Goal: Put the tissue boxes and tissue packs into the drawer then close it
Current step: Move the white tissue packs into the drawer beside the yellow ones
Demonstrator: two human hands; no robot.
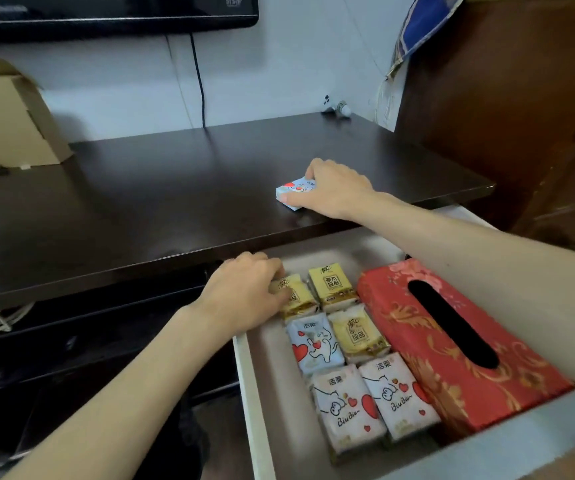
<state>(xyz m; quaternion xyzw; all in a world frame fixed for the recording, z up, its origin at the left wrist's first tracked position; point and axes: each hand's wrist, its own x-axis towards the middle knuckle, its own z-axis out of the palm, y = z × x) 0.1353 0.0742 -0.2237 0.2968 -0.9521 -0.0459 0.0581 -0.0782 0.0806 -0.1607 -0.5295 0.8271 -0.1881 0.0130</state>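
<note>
The right hand (pixel 334 188) closes over a small blue tissue pack (pixel 291 192) on the dark desk top (pixel 175 188); the left hand (pixel 244 289) presses a yellow pack (pixel 294 296) at the back of the open drawer (pixel 254 393). This looks like the last pickup; next it must be lifted into the drawer beside the red tissue box (pixel 452 344), before closing

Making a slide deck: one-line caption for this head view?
Right hand grasps the last tissue pack on the tabletop; left hand arranges packs in the open drawer.
</note>
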